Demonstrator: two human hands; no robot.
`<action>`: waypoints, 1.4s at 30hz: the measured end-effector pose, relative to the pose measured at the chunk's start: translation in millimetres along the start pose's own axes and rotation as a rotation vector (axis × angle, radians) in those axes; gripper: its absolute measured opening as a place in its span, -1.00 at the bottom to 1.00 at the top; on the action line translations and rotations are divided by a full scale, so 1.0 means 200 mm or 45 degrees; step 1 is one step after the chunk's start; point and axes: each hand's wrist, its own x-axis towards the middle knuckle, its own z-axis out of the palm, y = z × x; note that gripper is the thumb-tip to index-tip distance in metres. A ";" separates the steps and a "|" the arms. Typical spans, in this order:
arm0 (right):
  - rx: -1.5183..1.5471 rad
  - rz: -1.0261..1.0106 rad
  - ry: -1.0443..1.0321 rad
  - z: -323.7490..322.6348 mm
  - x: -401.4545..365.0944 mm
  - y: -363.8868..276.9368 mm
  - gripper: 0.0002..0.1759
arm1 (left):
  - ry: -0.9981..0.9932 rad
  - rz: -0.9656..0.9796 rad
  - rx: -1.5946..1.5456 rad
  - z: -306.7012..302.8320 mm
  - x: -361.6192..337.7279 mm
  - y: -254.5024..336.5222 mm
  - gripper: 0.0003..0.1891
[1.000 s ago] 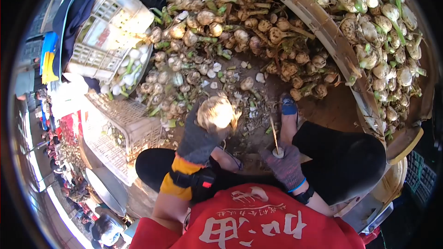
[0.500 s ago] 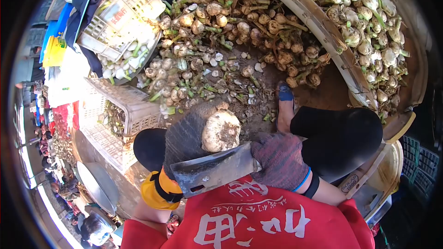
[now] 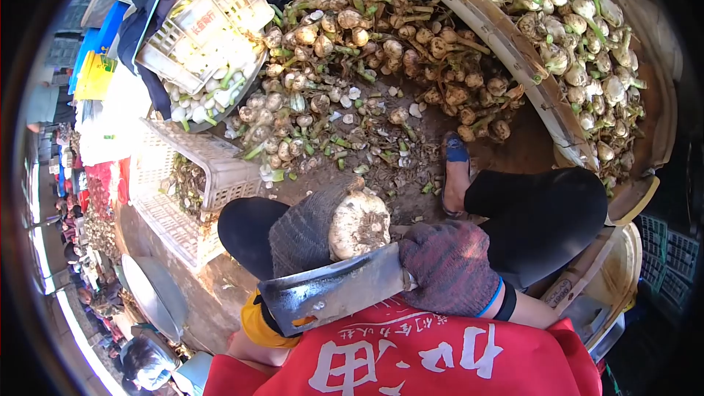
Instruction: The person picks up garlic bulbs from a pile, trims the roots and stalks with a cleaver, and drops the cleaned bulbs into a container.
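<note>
My left hand [image 3: 304,231], in a dark grey knit glove, is closed around a large garlic bulb [image 3: 359,225] whose root side faces up toward me. In my right hand [image 3: 449,265], gloved in purple-grey knit, is the handle of a cleaver [image 3: 334,290]. Its wide, worn metal blade points left, across the front of my left wrist, with one long edge right at the lower side of the bulb. The cleaver's handle is hidden inside my right fist.
Dirty garlic bulbs [image 3: 440,48] and trimmings cover the ground ahead. A large basket of garlic [image 3: 532,59] stands at the right. Left are a tipped white plastic crate [image 3: 227,158], a basin of peeled white pieces [image 3: 213,95] and a metal basin [image 3: 150,297]. A person [image 3: 150,363] sits at lower left.
My left hand and the bulb have shifted slightly right and down, and the bulb has turned a little. The cleaver has moved a bit left and down with my right hand.
</note>
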 end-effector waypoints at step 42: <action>0.911 0.546 0.008 0.34 -0.13 0.47 -0.69 | 0.051 -0.033 -1.094 -0.09 0.33 0.00 -0.58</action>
